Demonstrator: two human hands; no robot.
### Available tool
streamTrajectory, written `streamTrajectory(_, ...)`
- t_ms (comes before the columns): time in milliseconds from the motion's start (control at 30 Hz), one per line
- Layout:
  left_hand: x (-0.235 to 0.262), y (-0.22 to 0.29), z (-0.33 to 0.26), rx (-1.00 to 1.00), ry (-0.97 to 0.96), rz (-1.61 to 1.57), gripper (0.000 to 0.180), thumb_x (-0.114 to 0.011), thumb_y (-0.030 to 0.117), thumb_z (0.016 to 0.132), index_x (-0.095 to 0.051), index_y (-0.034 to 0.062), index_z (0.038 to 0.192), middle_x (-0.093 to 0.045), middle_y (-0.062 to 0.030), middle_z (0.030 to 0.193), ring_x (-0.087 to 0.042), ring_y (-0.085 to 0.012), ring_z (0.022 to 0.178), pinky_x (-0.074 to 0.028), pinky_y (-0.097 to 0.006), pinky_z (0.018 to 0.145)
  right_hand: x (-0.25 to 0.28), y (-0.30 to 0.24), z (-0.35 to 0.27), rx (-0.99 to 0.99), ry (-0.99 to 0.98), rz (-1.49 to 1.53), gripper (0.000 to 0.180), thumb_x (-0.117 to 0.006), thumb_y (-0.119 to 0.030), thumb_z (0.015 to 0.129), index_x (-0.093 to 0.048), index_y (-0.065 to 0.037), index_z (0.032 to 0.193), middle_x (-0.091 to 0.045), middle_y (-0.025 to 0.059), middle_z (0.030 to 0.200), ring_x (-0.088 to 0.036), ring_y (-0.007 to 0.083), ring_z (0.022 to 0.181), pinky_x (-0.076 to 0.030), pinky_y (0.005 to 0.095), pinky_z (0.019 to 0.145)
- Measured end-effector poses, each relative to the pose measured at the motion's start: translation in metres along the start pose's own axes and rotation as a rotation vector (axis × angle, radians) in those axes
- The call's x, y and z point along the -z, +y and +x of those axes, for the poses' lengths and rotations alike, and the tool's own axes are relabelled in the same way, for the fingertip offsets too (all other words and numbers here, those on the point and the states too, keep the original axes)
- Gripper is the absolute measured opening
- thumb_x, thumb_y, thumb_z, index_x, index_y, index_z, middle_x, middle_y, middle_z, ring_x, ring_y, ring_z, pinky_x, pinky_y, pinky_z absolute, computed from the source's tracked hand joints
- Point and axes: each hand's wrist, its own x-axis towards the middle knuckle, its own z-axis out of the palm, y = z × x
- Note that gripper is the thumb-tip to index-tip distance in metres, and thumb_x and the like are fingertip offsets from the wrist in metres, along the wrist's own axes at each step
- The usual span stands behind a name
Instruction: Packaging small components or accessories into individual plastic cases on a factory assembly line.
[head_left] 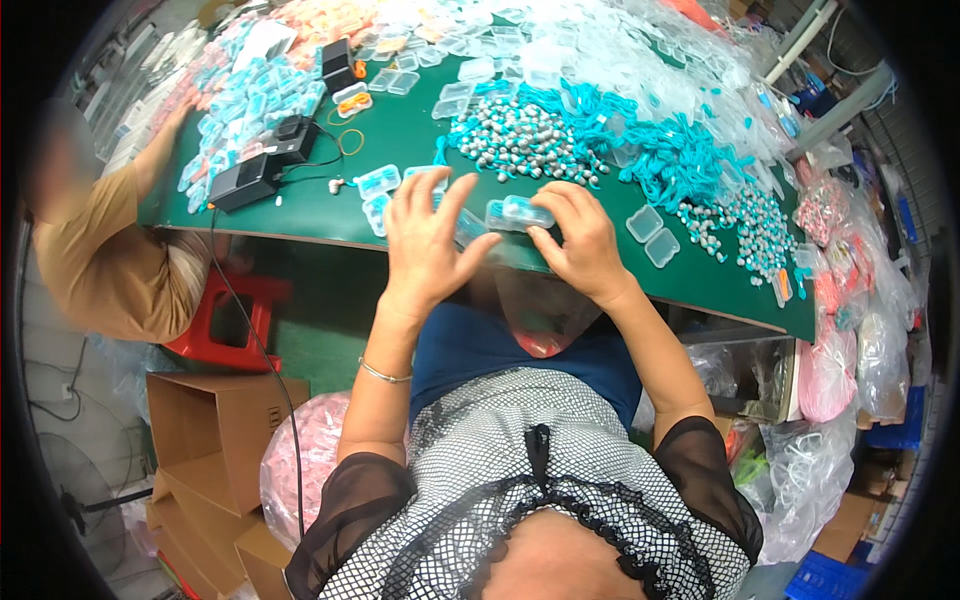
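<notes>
At the near edge of the green table, my right hand pinches a small clear plastic case between thumb and fingers. Blue contents show through its wall. My left hand is open, thumb and fingers spread, over other small cases, and no object shows in its grasp. Clear cases with blue contents lie just left of its fingertips. Another case is partly hidden between my two hands. Beyond my hands lies a pile of small silver-grey pieces with teal cords.
An empty two-part clear case lies right of my right hand. Black box-shaped devices with cables stand at left, near heaped filled cases. A co-worker reaches in from the left. A red stool and cardboard boxes stand below.
</notes>
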Motion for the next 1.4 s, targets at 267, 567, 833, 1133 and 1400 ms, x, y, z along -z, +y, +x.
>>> streamTrajectory(267, 0.019, -0.054, -0.009, 0.111, -0.156, 0.188, 0.075, -0.077, 0.054, 0.073, -0.056, 0.0209, 0.137, -0.044, -0.0182, 0.144, -0.035, -0.0465, 0.135, -0.03, -0.06, 0.106, -0.02, 0.0, 0.021, 0.062, -0.165, 0.045, 0.042, -0.077, -0.011, 0.075, -0.053, -0.003, 0.11, -0.06, 0.0166, 0.11, -0.059, 0.0374, 0.103, -0.049, 0.0437, 0.087)
streamTrajectory(567, -0.005, -0.051, -0.02, 0.025, -0.035, 0.128, 0.054, -0.075, 0.039, 0.08, -0.061, 0.0181, 0.128, -0.053, -0.0143, 0.135, -0.041, -0.0426, 0.13, -0.034, -0.055, 0.103, 0.001, 0.029, 0.045, -0.125, -0.374, 0.334, 0.04, -0.078, -0.017, 0.081, -0.052, -0.004, 0.109, -0.059, 0.0137, 0.103, -0.061, 0.0292, 0.1, -0.049, 0.0371, 0.087)
streamTrajectory(833, -0.008, -0.058, -0.016, 0.06, 0.036, 0.126, 0.047, -0.075, 0.035, 0.081, -0.064, 0.019, 0.124, -0.056, -0.0087, 0.132, -0.043, -0.0388, 0.129, -0.034, -0.053, 0.103, 0.076, -0.015, 0.316, 0.034, -0.163, 0.677, 0.04, -0.075, -0.018, 0.088, -0.048, -0.003, 0.114, -0.057, 0.0074, 0.1, -0.06, 0.0136, 0.079, -0.052, 0.0278, 0.06)
streamTrajectory(1133, -0.019, -0.06, -0.021, 0.054, 0.052, 0.06, 0.04, -0.073, 0.031, 0.083, -0.066, 0.0226, 0.122, -0.059, -0.0049, 0.129, -0.046, -0.0368, 0.127, -0.035, -0.059, 0.102, 0.089, -0.135, 0.474, 0.105, -0.033, 0.503, 0.058, -0.079, -0.031, 0.085, -0.048, 0.002, 0.122, -0.058, 0.015, 0.114, -0.066, 0.0202, 0.09, -0.06, 0.0318, 0.072)
streamTrajectory(1400, -0.017, -0.052, -0.016, 0.065, 0.09, 0.04, 0.039, -0.075, 0.028, 0.081, -0.067, 0.0192, 0.118, -0.061, -0.006, 0.125, -0.047, -0.037, 0.127, -0.035, -0.056, 0.102, 0.232, 0.011, 0.457, -0.134, 0.717, 0.534, 0.06, -0.078, -0.019, 0.086, -0.042, 0.002, 0.13, -0.057, 0.0188, 0.119, -0.068, 0.0246, 0.08, -0.063, 0.0317, 0.062)
